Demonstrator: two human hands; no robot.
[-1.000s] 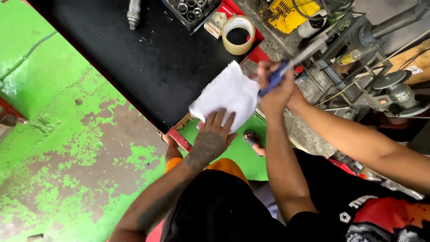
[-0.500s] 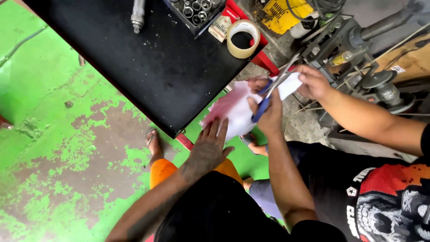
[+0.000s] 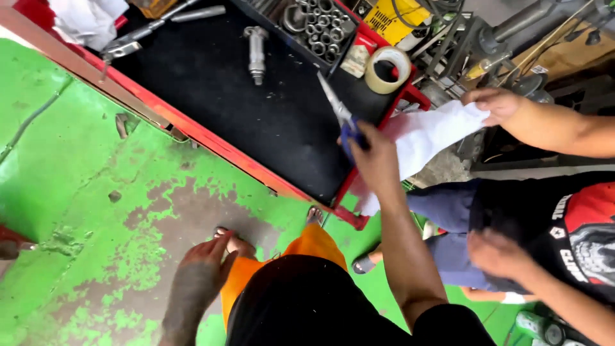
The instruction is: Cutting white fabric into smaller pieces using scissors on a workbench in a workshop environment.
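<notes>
My right hand is closed around the blue handles of a pair of scissors, whose blades point up and left over the black-topped cart. Just right of that hand hangs a white cloth. Another person's hand grips the cloth at its far right end. My left hand hangs low at the bottom left over the green floor, beside my orange trouser leg, with nothing in it.
On the cart lie a roll of tape, a metal bolt-like part and a tray of sockets. The cart has a red rim. The other person's second hand is at the lower right. Metal tools and stands crowd the top right.
My left hand has left the white cloth and dropped to my side. My right hand has moved left over the cart with the scissors. The other person now holds the cloth's end.
</notes>
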